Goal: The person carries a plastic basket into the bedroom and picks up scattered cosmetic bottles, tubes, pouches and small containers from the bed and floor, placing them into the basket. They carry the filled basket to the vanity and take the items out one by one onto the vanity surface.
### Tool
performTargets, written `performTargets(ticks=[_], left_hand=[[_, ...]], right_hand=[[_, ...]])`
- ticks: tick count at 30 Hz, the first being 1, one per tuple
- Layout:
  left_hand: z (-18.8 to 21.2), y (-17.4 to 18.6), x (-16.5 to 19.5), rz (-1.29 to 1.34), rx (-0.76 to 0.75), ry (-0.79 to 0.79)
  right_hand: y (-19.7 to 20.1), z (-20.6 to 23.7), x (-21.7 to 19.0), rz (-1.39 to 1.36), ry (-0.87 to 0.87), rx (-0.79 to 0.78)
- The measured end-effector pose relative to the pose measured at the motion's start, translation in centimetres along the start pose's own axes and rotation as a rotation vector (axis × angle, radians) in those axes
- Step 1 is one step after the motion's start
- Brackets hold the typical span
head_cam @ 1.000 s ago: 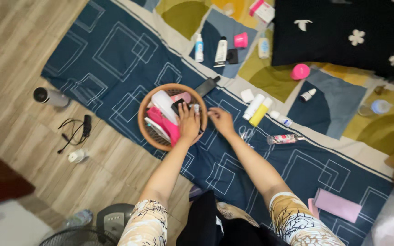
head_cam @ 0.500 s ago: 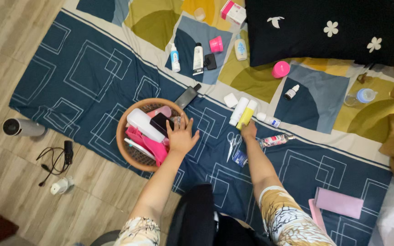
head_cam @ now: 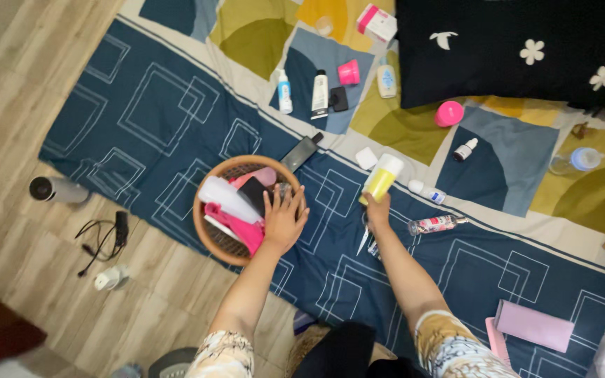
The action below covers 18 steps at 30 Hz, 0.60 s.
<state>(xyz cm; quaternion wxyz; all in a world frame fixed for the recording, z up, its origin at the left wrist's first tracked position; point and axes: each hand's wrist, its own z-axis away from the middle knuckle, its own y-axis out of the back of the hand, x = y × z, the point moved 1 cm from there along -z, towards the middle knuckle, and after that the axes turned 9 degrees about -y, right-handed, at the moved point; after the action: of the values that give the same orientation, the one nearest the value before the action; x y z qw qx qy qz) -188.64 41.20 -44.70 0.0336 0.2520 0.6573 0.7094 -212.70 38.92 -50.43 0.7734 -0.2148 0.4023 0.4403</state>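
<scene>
My left hand (head_cam: 283, 218) lies flat on the right rim of a round woven basket (head_cam: 208, 236), fingers spread over its contents: a white tube (head_cam: 224, 197), a pink pouch (head_cam: 236, 225) and a dark flat item (head_cam: 253, 193). My right hand (head_cam: 377, 209) grips a yellow and white bottle (head_cam: 381, 178) and holds it just above the blue patterned blanket (head_cam: 141, 126). Scissors (head_cam: 364, 238) lie under that wrist.
On the blanket lie a black remote (head_cam: 301, 152), a small spray bottle (head_cam: 435, 224), a white pad (head_cam: 366, 158), a dropper bottle (head_cam: 464, 149), a pink cap (head_cam: 449, 113), several tubes and a pink cup (head_cam: 349, 72). A black floral pillow (head_cam: 519, 49) lies top right. A speaker (head_cam: 54, 189) and cables (head_cam: 103, 234) sit on the wood floor.
My right hand has closed on the yellow and white bottle and raised it off the blanket. My left hand stays on the basket. The view has shifted right.
</scene>
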Motion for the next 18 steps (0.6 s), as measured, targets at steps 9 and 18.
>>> performTargets(ticks=[9, 18], left_hand=[[-0.5, 3.5, -1.9, 0.762, 0.952, 0.407], [1.2, 2.5, -0.4, 0.239, 0.040, 0.144]], right_hand=[[-9.8, 10.9, -0.3, 0.438, 0.358, -0.593], [-10.0, 10.8, 2.0, 0.556, 0.718, -0.361]])
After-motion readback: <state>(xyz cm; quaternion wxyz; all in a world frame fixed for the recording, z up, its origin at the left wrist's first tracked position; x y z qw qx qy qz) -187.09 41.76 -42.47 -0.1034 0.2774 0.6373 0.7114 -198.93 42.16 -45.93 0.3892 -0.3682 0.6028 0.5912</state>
